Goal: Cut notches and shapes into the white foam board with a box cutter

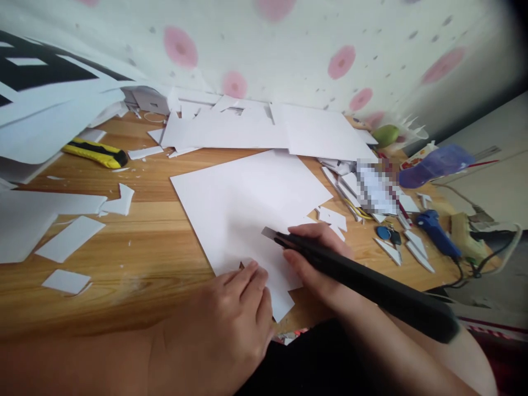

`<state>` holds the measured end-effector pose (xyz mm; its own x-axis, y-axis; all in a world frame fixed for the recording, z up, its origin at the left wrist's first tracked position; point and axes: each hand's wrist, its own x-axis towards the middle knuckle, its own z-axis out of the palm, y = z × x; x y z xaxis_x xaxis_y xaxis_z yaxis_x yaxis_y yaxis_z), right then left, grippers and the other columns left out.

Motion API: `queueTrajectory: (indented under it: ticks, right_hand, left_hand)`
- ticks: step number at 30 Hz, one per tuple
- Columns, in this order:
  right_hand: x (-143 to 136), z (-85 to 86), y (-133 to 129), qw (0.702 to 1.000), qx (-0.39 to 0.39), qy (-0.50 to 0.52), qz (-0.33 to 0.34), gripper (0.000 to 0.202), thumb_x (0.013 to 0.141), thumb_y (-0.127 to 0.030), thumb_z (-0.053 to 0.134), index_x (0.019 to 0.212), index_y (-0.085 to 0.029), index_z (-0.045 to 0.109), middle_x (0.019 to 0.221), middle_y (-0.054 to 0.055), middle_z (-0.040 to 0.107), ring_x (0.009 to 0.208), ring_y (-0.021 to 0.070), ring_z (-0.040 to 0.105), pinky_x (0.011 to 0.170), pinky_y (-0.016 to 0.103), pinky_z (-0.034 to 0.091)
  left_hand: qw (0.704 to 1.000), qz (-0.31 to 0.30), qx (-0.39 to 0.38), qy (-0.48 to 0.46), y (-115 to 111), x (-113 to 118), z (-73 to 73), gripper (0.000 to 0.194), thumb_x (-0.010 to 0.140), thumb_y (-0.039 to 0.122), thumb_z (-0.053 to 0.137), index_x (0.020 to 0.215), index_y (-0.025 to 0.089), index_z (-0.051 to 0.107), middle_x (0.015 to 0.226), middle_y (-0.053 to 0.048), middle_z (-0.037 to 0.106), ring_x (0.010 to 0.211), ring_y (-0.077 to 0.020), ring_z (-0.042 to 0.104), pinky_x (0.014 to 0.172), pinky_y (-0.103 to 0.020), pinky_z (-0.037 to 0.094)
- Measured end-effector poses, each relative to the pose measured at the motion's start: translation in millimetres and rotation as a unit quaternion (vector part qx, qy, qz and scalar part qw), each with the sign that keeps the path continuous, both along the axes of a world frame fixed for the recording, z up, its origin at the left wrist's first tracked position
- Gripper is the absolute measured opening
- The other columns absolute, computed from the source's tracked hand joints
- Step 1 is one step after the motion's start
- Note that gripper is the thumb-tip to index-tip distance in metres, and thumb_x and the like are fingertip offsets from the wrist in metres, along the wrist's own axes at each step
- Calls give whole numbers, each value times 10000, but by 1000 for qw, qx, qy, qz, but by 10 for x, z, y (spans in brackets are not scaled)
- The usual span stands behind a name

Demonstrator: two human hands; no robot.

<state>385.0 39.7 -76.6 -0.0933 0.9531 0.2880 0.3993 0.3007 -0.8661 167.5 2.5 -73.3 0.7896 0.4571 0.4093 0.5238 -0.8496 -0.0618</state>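
Note:
A large white foam board (pixel 247 203) lies flat on the wooden table, with a notched near corner. My left hand (pixel 243 313) is closed at the board's near left edge, fingertips pressed together on its surface; the thumb is hidden. My right hand (pixel 317 253) grips a black utility knife (pixel 355 275). Its blade is out and points to the left, over the middle of the board; I cannot tell whether the tip touches. A small dark gap shows in the board beside my left fingertips.
A yellow utility knife (pixel 97 153) and white offcuts (pixel 71 239) lie to the left. More white boards (pixel 325 129) are stacked at the back. On the right are a blue glue gun (pixel 437 231), keys with a round blue tag (pixel 383 234), a purple object (pixel 435 165) and cables.

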Motion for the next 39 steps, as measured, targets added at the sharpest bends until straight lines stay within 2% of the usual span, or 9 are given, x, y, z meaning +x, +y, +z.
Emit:
queueTrajectory:
  ticks: [6,14,18,21,24,27,29,34,39]
  right_hand:
    - [-256,-15,187,1000,-10,-26,12,200,832,-214,770,1012,-267,702,755,-46,780,612,139,729,594,231,609]
    - [-191,-74,243,998,-11,-63,26,203,872,-228,777,1048,-281,692,751,-48,774,585,145,711,554,250,598]
    - [-188,-75,235,996,4,-80,39,226,872,-225,783,1069,-288,692,783,-38,783,610,156,722,570,264,608]
    - [-226,-79,206,997,-2,-72,22,230,858,-214,784,1055,-294,697,783,-41,777,627,157,720,598,272,615]
    - [-257,-83,178,998,-18,-58,-1,225,863,-231,781,1063,-295,701,818,-35,781,667,162,726,649,288,625]
    - [-256,-86,186,998,4,-68,17,215,869,-227,761,1062,-288,689,831,-26,776,659,158,715,624,283,608]
    - [-244,-88,206,994,42,-86,44,212,869,-200,741,1051,-283,672,797,-30,751,613,145,683,576,268,578]
    - [-223,-110,222,983,113,-120,85,210,899,-181,717,1081,-260,646,768,-25,679,586,134,631,530,260,529]
    - [-207,-125,188,978,128,-136,93,234,912,-176,710,1111,-274,635,796,-11,672,609,149,628,541,279,539]
  left_hand:
    - [999,-4,-48,16,-35,0,-162,298,1004,234,545,1179,105,747,1225,-179,788,1146,-314,750,1029,-460,567]
    - [991,15,-135,-4,-78,41,-299,424,979,399,666,1317,147,705,1404,-204,708,1330,-370,658,1146,-560,515]
    - [991,28,-127,-13,-198,88,-442,404,978,380,657,1308,154,710,1391,-191,719,1322,-364,661,1111,-534,540]
    - [990,89,-71,-81,-237,165,-513,287,964,267,623,1167,115,754,1263,-182,778,1233,-341,708,1030,-457,571]
    - [985,122,-33,-114,-203,169,-453,231,935,175,594,1066,105,771,1178,-170,804,1148,-319,740,976,-424,581]
    - [996,25,-87,-23,-157,58,-312,315,952,243,580,1175,106,753,1302,-197,759,1250,-353,699,1016,-461,581]
    - [993,5,-115,-7,-150,-18,-244,339,958,286,572,1193,123,752,1306,-186,760,1283,-361,682,1050,-477,574]
    - [993,29,-117,-10,-166,-33,-187,323,970,256,554,1192,124,748,1268,-170,779,1268,-328,695,1108,-464,535]
    - [994,46,-94,3,-138,15,-123,335,967,204,574,1250,114,731,1297,-178,766,1271,-325,698,1121,-466,513]
